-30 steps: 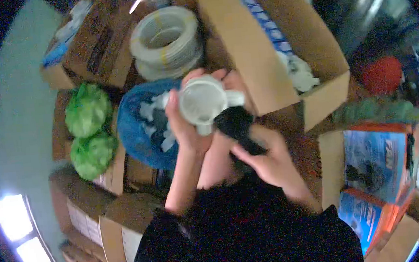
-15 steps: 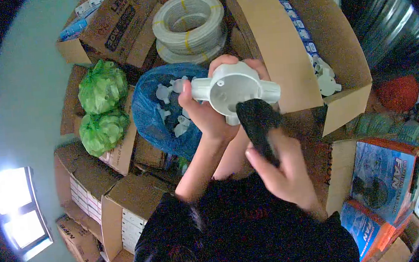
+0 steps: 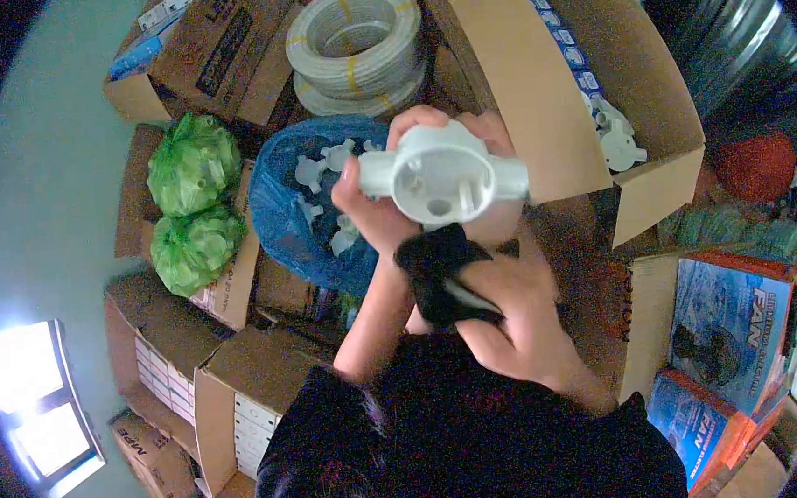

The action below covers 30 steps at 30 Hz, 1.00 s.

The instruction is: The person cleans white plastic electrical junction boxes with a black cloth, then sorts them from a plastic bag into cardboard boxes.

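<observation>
A white round conduit junction box [image 3: 437, 143], with a pipe spout on each side, is gripped in my left hand [image 3: 377, 215]. My thumb lies by the left spout and fingers wrap behind the box. Its open face is toward me, showing the hollow inside. Just below its rim, my right hand [image 3: 520, 300] clutches a bunched black cloth [image 3: 433, 270]. Beyond my left wrist, a blue plastic bag [image 3: 273, 203] holds several similar white junction boxes [image 3: 309, 174].
Two green bags [image 3: 194, 167] of white fittings rest at the left. Coiled pipe [image 3: 357, 79] stands behind the blue bag. An open carton [image 3: 516, 80] with more fittings is at the right, above fan boxes [image 3: 733, 335]. Cartons [image 3: 156, 315] line the lower left.
My right hand has drawn the black cloth down and left, away from the box's opening, uncovering its interior. The box has tilted slightly in my left hand.
</observation>
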{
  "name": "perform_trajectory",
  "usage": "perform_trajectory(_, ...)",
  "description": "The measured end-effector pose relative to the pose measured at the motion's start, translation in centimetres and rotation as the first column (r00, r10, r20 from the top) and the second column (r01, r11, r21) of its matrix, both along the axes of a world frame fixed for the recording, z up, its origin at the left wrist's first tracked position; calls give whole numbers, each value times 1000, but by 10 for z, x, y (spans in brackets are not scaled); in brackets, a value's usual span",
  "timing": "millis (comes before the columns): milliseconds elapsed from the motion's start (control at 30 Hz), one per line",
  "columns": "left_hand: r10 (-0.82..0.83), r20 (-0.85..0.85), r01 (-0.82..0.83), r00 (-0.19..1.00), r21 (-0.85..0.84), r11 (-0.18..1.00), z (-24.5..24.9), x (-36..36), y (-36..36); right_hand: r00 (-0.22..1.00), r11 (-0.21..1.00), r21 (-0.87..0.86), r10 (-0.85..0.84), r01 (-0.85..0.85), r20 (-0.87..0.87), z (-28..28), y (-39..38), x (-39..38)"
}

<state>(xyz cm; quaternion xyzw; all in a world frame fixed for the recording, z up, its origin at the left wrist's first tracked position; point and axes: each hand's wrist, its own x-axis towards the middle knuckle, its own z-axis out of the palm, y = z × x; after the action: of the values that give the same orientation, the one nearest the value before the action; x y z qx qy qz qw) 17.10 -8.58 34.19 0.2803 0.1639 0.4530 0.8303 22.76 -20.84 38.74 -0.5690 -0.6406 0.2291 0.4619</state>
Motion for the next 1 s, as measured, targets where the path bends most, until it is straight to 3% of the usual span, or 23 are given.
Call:
perform_trajectory(33,57,-105,-68,993,-104,992,1,-2,2,988,990,-132,39,-59,-146,3,-3,-4)
perform_trajectory(100,-38,67,56,997,-300,952,6,-1,3,984,994,-96,31,-48,-176,-5,-4,-13)
perform_trajectory(167,-74,182,131,981,-327,936,6,-1,4,970,991,-113,37,-66,-242,-13,-5,-17)
perform_trajectory(300,-79,290,158,954,-263,952,5,-1,5,971,981,-181,21,-65,-238,-11,-7,-20)
perform_trajectory(433,-15,325,57,945,-119,991,-1,1,-2,981,975,-212,-106,70,-165,-4,6,-25)
perform_trajectory(500,19,304,-4,953,-52,999,-5,2,-7,966,964,-247,-152,98,-211,0,17,-26)
perform_trajectory(600,46,99,-46,994,-2,999,-14,-1,-8,983,951,-284,-153,120,-99,8,24,-22)
perform_trajectory(700,-49,178,32,983,92,995,-8,-1,-8,987,970,-218,-131,108,-95,-1,26,-21)
perform_trajectory(733,-33,119,18,992,130,991,-11,-4,-5,985,978,-181,-128,106,-114,-4,25,-21)
perform_trajectory(833,6,-17,-2,1000,197,980,-21,-8,-2,973,913,-401,-154,73,-173,9,21,-17)
perform_trajectory(900,13,-47,-4,999,184,983,-22,-7,-6,976,944,-257,-183,208,119,17,18,-15)
perform_trajectory(1000,18,-71,-4,997,195,981,-22,-7,-10,952,930,-280,-168,239,254,14,19,-9)
